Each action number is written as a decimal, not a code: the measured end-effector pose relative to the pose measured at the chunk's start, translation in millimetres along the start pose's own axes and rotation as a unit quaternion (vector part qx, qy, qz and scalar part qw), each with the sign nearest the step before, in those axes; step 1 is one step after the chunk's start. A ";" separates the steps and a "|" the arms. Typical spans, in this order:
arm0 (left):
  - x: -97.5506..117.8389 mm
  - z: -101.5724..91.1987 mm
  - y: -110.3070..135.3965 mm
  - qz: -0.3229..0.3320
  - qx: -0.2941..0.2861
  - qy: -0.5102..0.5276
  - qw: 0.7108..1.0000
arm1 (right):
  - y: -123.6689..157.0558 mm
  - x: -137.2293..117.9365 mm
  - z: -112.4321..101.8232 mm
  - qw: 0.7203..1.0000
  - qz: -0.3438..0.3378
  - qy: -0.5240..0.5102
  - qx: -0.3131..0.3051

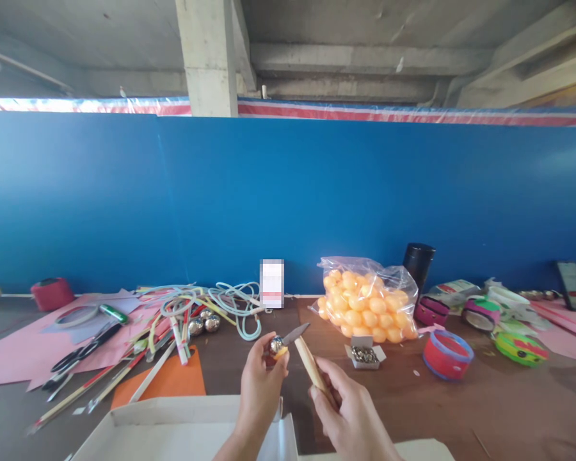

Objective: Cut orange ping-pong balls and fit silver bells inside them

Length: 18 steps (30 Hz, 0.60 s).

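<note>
My left hand point(262, 378) is closed, with a shiny silver ball point(276, 346) between thumb and fingers. A small orange piece point(281, 353) shows against the ball, its kind unclear. From beside the ball a pointed knife blade point(296, 333) reaches up to the right; where it joins a handle is hidden. Wrapped by the fingers of my right hand point(343, 403) is a pale wooden stick point(309, 363), its upper end close to the blade. Both hands are above the near part of the table, left of a small open box of metal pieces point(365, 356).
White box lids point(173, 404) lie at the near edge. A bag of orange balls point(365, 304) stands behind the hands, beside a black cylinder point(418, 266). Tubing point(237, 304), silver balls point(204, 323), scissors point(84, 352) and paper lie left; tape rolls point(448, 354) sit right. A blue partition point(288, 192) rises behind.
</note>
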<state>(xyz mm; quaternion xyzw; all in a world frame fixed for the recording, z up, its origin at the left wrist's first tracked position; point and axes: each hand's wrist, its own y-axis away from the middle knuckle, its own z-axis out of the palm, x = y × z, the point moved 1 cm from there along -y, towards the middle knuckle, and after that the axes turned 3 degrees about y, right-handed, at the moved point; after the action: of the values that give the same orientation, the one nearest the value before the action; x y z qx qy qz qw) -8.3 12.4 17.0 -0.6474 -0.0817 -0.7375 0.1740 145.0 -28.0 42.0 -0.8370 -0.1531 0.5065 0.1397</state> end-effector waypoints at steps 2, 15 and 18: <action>-0.3 0.2 0.0 -0.002 0.001 0.007 1.000 | -0.5 0.4 -0.1 1.000 -0.002 -0.001 0.002; -2.5 -0.3 -0.9 -0.009 -0.022 0.042 0.999 | -0.3 0.9 -2.4 0.999 0.012 0.007 -0.038; -3.9 -0.7 -0.5 -0.014 -0.022 0.042 0.999 | -0.5 0.9 -2.4 0.999 0.006 0.017 -0.051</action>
<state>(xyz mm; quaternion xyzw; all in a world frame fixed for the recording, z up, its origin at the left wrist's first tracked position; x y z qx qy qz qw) -8.7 13.2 13.1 -0.6185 -0.0674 -0.7679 0.1525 147.4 -27.3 42.5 -0.8522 -0.1711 0.4849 0.0968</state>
